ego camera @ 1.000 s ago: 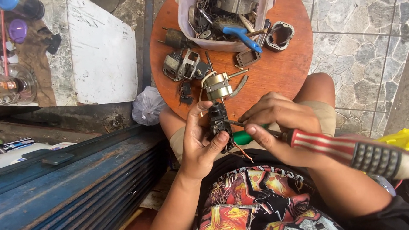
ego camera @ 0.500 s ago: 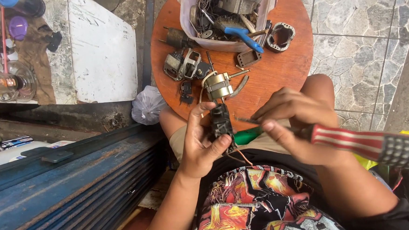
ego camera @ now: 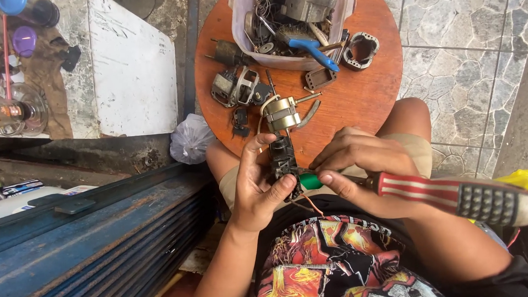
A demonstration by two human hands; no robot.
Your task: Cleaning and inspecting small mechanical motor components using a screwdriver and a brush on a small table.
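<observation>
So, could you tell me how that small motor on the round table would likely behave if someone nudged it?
The motor looks metal and compact, so probably heavy for its size and stiff. Its body seems rounded, with a shaft sticking out sideways, so it might rock or roll a little on the table rather than slide cleanly.

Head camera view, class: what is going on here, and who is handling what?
A seated person holds a small black part upright in the left hand, over the lap. The right hand pinches the green-collared shaft of a screwdriver against that part; its red-and-white striped handle sticks out to the right. Thin wires hang below the part. Just ahead, a round wooden table carries a small motor, loose metal pieces and a plastic tub full of parts.
</observation>
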